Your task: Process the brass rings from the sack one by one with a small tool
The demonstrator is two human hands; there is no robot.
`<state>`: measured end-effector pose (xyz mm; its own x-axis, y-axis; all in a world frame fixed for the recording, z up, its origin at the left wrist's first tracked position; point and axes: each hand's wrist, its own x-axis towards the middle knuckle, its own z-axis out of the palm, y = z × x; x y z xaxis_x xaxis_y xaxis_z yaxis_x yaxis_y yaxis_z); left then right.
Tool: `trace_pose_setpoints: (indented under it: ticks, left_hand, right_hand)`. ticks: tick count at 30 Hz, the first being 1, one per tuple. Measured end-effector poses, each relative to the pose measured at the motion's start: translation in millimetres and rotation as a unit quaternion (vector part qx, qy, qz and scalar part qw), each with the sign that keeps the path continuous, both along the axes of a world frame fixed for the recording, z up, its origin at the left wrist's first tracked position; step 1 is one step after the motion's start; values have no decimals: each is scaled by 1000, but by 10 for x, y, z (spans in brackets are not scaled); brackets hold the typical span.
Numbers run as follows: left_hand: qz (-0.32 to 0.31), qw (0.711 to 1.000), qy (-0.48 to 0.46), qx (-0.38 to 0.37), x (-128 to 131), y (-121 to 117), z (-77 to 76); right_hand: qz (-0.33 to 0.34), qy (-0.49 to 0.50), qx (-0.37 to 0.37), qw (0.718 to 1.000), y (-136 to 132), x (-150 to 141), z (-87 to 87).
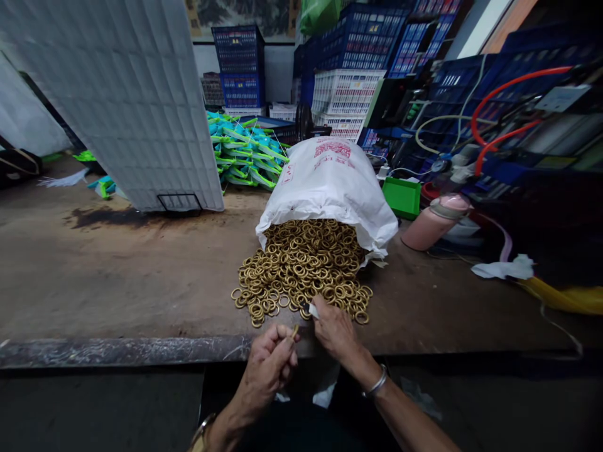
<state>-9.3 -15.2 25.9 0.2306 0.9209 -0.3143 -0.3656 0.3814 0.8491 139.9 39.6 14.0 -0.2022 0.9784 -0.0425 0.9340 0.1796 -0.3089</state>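
Gold-coloured metal rings (306,257) spill in a heap out of the mouth of a white woven sack (325,182) lying on the table. Just over the table's front edge, my left hand (271,361) pinches a single metal ring (294,331) between thumb and finger. At the near side of the heap, my right hand (335,329) is closed on a small tool with a black tip and a white part (311,309); its kind does not show. The tool's tip lies close to the loose rings. Both wrists wear a metal bangle.
The brown worktable (141,282) ends in a worn front edge. A tall white padded panel (141,113) stands at the left, with green and blue pieces (249,150) piled behind it. To the right are a pink bottle (436,223), a green tray (401,197) and red hoses (509,138).
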Motion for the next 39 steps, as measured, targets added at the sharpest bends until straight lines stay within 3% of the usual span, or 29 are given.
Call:
trace_pose_setpoints:
  ticks: [4,8,17,24,30,33,39]
  left_hand:
    - [43,994,-80,-69,5,43,19]
    - [70,991,-88,-71,-29,86,-45]
    - [47,980,-153,-117,-127,137,-126]
    - [85,993,-36,-67,-43,255,-195]
    - [74,989,124,29,6,321,-144]
    - [86,985,144,47,2,287,-129]
    - [126,982,111,85,21,207,-215]
  right_hand:
    - [-13,-2,36,999,75,22,12]
    - [-27,-21,49,998,116,-59,-37]
    - [-42,-28,58,997,177,-129,-66]
    - [22,67,79,994,88,-87,98]
    - [64,189,35,979,5,-139,114]
    - [28,302,-23,953,-2,-178,60]
    - [-50,523,-208,825,-72,-257,1]
